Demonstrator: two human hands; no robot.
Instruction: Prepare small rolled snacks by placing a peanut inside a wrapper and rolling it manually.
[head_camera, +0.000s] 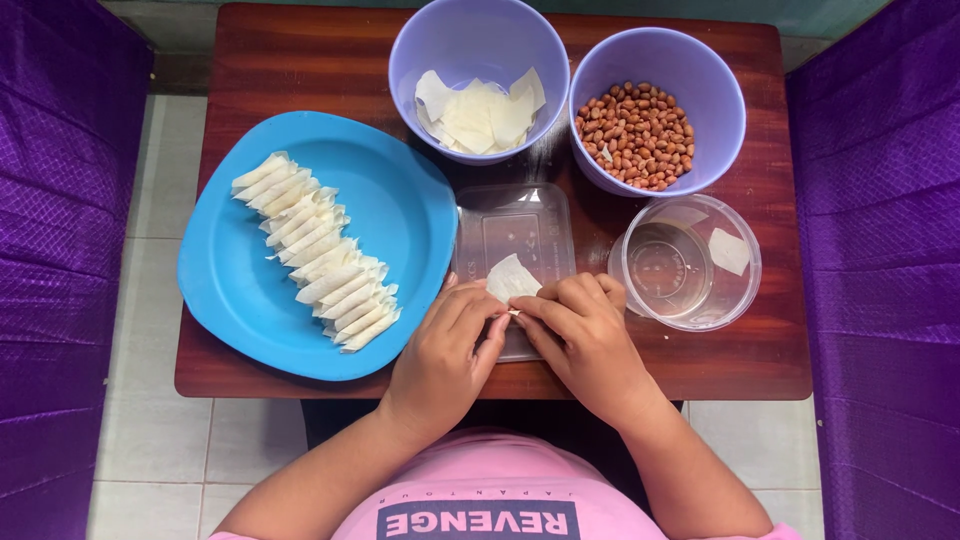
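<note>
Hidden under the hands, cut off at the edges

The left hand (445, 345) and right hand (585, 335) cover the near part of the white wrapper (512, 277) and the near end of the clear flat lid (515, 235); what the fingers (520, 312) pinch between them is too small to tell. The far rim of the left purple bowl (478, 20) is cut off by the top edge. The purple cloth (60, 250) runs out of frame on both sides. The surface (300, 60) hides the person's lap.

blue plate (240, 300) crowding left, bowls (480, 40) ahead, bare table edge (760, 375) right
</note>
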